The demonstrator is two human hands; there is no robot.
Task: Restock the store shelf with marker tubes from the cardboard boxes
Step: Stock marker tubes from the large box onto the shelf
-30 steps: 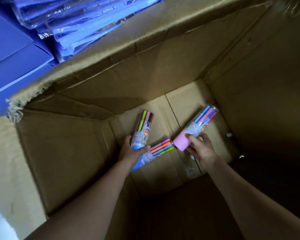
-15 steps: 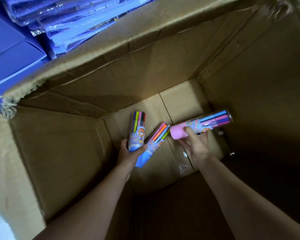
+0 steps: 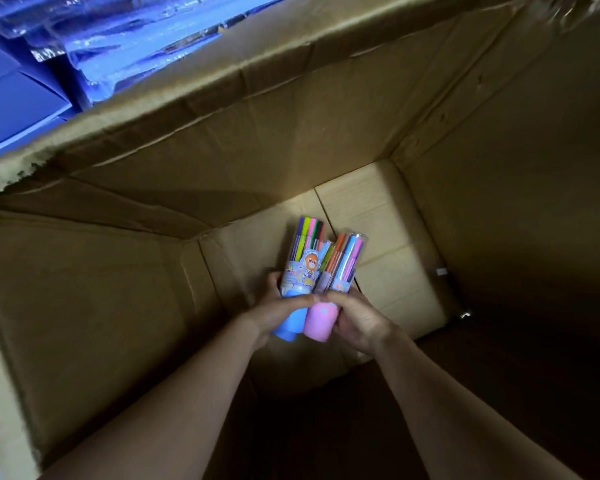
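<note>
Both my arms reach deep into a large cardboard box (image 3: 111,306). My left hand (image 3: 274,311) grips a clear marker tube with a blue cap (image 3: 300,268), its label showing an orange cartoon figure. My right hand (image 3: 357,322) grips a marker tube with a pink cap (image 3: 343,268). A third tube is squeezed between those two, mostly hidden; I cannot tell which hand holds it. The tubes are bunched side by side, caps toward me, lifted slightly above the box floor.
The box floor (image 3: 388,244) shows bare flaps with a small scrap near the right wall (image 3: 441,271). A torn box rim (image 3: 187,109) runs across the top. Beyond it lie blue plastic-wrapped packages (image 3: 84,39) and blue boxes (image 3: 11,109).
My hands have come together. The pink-capped tube swung from pointing right to lying alongside the blue-capped ones, forming one bundle.
</note>
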